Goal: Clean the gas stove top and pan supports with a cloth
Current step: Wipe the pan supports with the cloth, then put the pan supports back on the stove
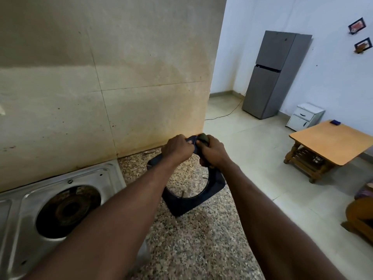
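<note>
Pan support (193,201) tipped up on the speckled counter (191,249), both hands clamped on its top corner.
The left hand (176,148) curls round the upper rim. The right hand (213,152), touching the left, grips the rim just beside it and bunches a dark green cloth (203,137) against the frame. The support's lower corner rests on the stone, just right of the steel stove top (26,209).
</note>
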